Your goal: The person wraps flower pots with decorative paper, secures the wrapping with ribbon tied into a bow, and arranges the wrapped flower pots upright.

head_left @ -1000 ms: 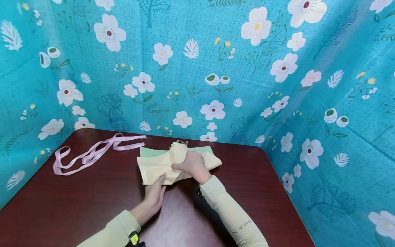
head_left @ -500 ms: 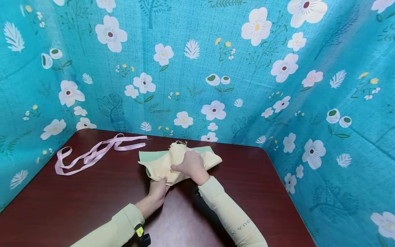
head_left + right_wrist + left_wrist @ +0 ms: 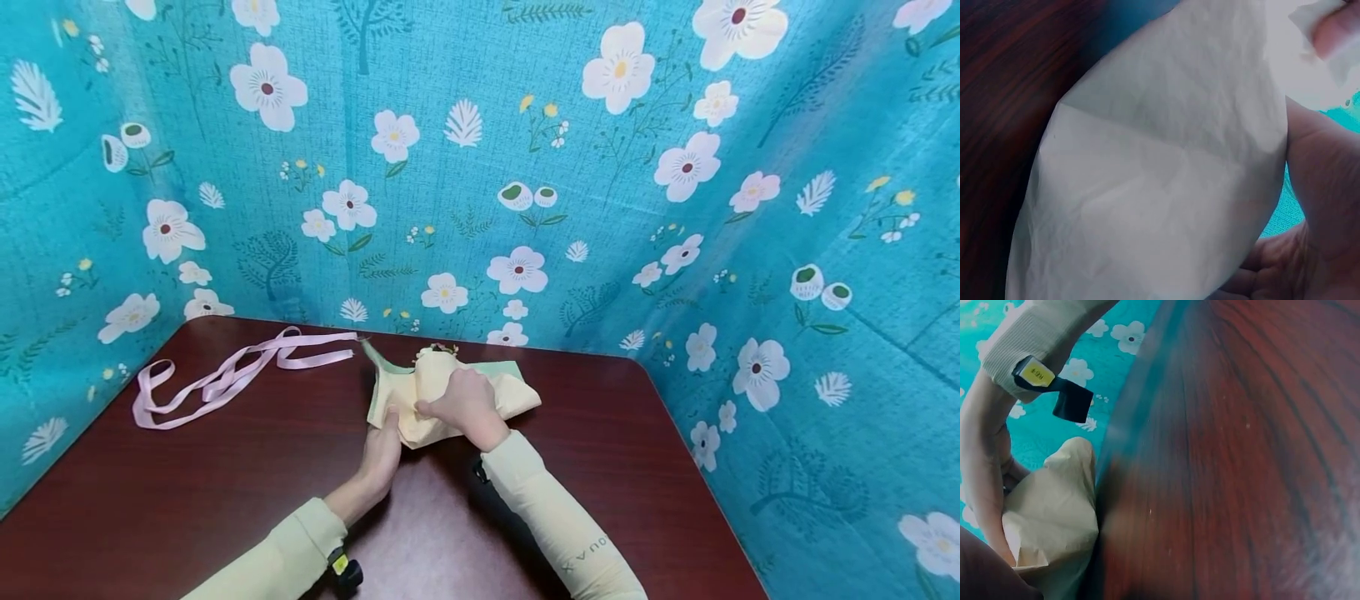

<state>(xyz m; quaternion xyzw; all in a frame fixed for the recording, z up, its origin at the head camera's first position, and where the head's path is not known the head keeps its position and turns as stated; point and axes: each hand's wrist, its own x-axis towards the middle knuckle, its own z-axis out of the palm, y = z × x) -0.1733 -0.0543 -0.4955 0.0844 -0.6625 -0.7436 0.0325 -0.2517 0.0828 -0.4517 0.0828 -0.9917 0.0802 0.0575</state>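
Now that its left side is drawn inward, cream paper, narrower, near the counter back edge; left hand pinching that side, right hand gripping the middle.

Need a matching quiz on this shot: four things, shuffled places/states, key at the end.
Things
1. Long, narrow pale-pink ribbon
2. Creased cream paper wrap
3. Pale-green paper layer
4. Turquoise flower-print curtain

Places/states
A. Shows along the cream wrap's far edge
B. Hangs behind the dark red-brown wood-grain table
C. Lies in loose loops on the table's left part
D. Held by the left hand and the right hand

Pairs: 1-C, 2-D, 3-A, 4-B
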